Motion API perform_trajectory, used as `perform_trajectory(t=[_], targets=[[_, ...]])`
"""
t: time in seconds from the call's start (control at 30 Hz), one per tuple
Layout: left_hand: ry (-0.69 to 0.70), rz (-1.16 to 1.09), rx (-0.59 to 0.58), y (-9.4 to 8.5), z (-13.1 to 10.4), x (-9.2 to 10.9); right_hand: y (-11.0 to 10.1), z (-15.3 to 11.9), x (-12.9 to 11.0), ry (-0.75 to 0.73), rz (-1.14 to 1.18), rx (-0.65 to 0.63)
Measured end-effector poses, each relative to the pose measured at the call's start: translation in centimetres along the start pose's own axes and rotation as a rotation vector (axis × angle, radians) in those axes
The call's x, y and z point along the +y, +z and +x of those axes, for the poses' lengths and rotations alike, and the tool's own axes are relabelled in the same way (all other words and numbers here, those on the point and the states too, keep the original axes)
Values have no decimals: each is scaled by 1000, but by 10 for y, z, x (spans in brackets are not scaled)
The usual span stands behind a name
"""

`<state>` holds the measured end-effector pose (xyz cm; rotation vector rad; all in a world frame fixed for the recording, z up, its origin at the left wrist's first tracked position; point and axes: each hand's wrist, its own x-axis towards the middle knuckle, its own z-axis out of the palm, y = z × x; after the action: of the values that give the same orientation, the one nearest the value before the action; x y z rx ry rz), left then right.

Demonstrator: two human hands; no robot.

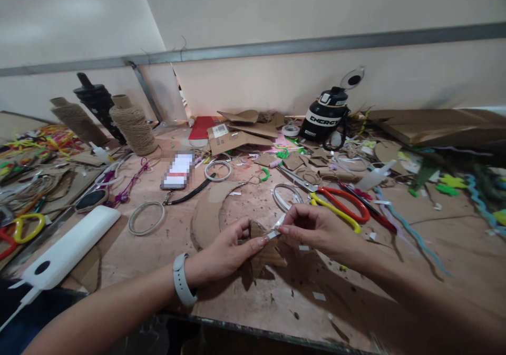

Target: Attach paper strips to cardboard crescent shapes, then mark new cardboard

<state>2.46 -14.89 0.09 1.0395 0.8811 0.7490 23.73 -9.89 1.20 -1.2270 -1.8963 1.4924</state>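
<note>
The fingers of the left hand (231, 243) are curled around a cardboard piece (269, 260), the thumb lying at one end of a small white strip (273, 234). The right hand (316, 227) pinches the strip's other end between thumb and forefinger. The cardboard piece sits low at the centre of the view, over the near part of the table (233, 321); whether the strip is stuck to it, I cannot tell. A pale wristband (182, 279) circles the left wrist.

Taking the cardboard piece as the clock's centre, a curved cardboard cutout (208, 210) lies just beside the left hand at 10 o'clock. At 1 o'clock, a tape roll (275, 199) lies near the right fingertips, and at 2 o'clock scissors (321, 190) with red and yellow handles rest partly behind the right hand. At 4 o'clock lies a white scrap (319, 296).

Farther out, a phone (177, 171) with a blurred screen and a twine spool (134, 127) are at 10 o'clock, a white corded device (75, 247) at 9, a black bottle (322, 120) marked "ENERGY" at 1, and a squeeze bottle (373, 177) at 2.
</note>
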Motion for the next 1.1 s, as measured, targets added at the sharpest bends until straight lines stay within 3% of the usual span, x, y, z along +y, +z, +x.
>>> perform_trajectory(t=[0.2,0.43,0.73,0.93,1.1], targets=[[26,34,-4,0,0,2,-1,-1,-2,10,-11,-12],[58,43,0,-2,1,-3,-6,-2,-14,-17,31,104],[138,246,10,-6,-1,-7,13,-3,-3,22,95,-71],[196,367,40,-4,-1,-8,22,-3,2,7,160,-45],[154,281,15,-3,0,-8,20,-4,0,-18,156,-74]])
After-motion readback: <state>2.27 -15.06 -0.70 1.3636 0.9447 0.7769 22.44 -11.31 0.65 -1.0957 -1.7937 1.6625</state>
